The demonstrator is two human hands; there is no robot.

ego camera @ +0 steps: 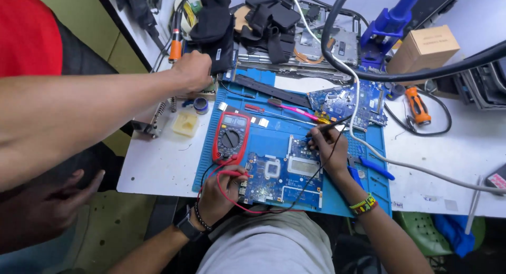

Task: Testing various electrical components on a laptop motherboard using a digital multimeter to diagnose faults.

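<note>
The blue circuit board (282,176) lies flat on the blue work mat (337,197), and everything else is placed from it. The left hand (224,187) rests at the board's left edge, fingers closed around a red probe (231,173) whose tip meets the board's left side. The right hand (327,147) sits over the board's upper right corner, fingers pinched on a black probe (329,127) angled down at the board; whether its tip actually touches cannot be told. Red and black leads run from the probes along the board's near edge and up to the red multimeter (231,137), which lies just left of and above the board with its dial turned off the top position; its display is too small to read. So the meter is out, wired and both probes are in hand at the board, which looks like checking in mid-course. A second circuit board (345,103) lies beyond the board, untouched. Another person's arm (95,103) reaches in from the left, well away from the board, its hand (192,71) closed on something by a soldering iron stand (150,121).
</note>
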